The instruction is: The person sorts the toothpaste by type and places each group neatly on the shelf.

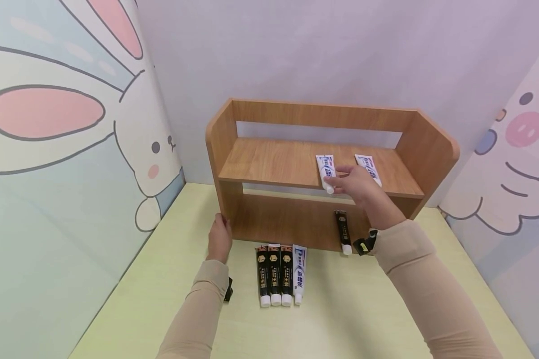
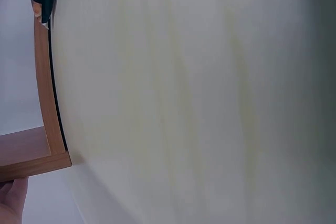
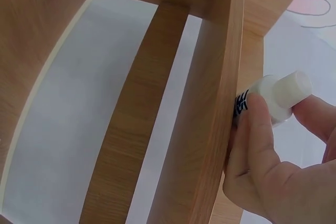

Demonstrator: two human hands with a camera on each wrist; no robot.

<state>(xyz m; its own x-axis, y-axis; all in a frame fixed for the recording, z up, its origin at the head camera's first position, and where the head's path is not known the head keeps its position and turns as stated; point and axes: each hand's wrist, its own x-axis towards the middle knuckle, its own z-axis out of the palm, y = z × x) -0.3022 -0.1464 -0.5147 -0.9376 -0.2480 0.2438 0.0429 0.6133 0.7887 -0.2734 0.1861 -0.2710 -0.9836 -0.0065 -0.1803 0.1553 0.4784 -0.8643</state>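
The right arm reaches forward and to the left, its hand (image 1: 358, 184) raised at the front edge of the upper board (image 1: 274, 154). Its fingers (image 3: 260, 135) pinch a white toothpaste tube (image 1: 326, 167) near the cap (image 3: 293, 88). The left arm reaches forward lower down, and the left hand (image 1: 220, 239) touches the outer face of the left side panel (image 1: 220, 144) of the wooden shelf; how far its fingers curl, I cannot tell.

The pinched tube's long axis runs front to back, its flat end away from the person and its cap toward them, jutting past the board's edge. Just right of the right fingers lies a second white tube (image 1: 366, 162), partly hidden by the hand. Below those fingers, one black tube (image 1: 343, 227) lies on the lower board (image 1: 287, 214), cap forward. On the counter (image 1: 161, 279), right of the left fingers, three black tubes (image 1: 275, 274) and a third white tube (image 1: 299, 269) lie side by side, caps toward the person. That makes three white and four black.
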